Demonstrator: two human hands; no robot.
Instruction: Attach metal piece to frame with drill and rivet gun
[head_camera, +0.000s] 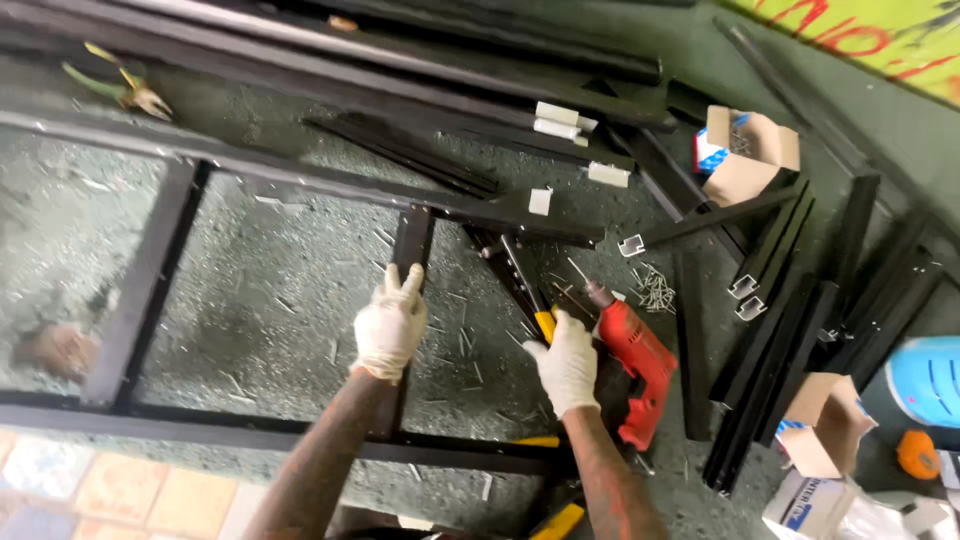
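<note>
Black metal upright (412, 240), stiff, light-looking; left hand (390, 322) lies open, flat on it.
Right hand (567, 362) grips red drill (636, 360): heavy; hold body.

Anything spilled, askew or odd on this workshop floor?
Yes: small loose metal screws lie scattered on the grey concrete floor beside the red power drill, near an open cardboard box. Metal shavings litter the floor under the black metal frame.

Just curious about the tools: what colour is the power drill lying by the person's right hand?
The drill is red with a dark chuck, seen clearly in the head view.
</note>
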